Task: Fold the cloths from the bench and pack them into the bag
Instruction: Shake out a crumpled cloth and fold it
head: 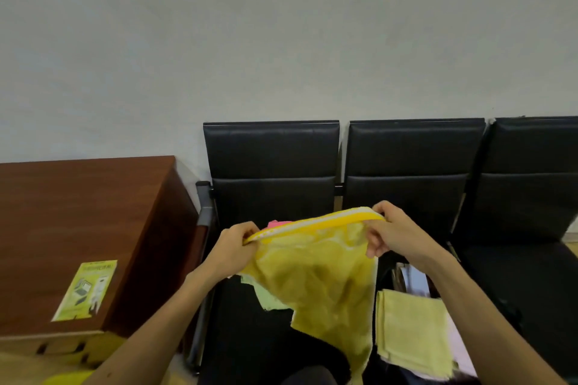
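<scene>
I hold a thin yellow cloth (325, 278) up over the black bench (272, 153), stretched by its top edge, which has a bright yellow and white band. My left hand (234, 247) pinches the left corner and my right hand (391, 231) pinches the right corner. The cloth hangs down in front of the seat. Behind its top edge a bit of pink cloth (275, 223) shows, and a pale green cloth (266, 297) peeks out below on the left. A folded pale yellow cloth (409, 328) lies on the seat to the right. I cannot make out the bag.
The bench has three black padded seats against a grey wall. A brown wooden cabinet (78, 212) stands to the left with a green leaflet (86, 291) on top. Papers (409, 278) lie by the folded cloth.
</scene>
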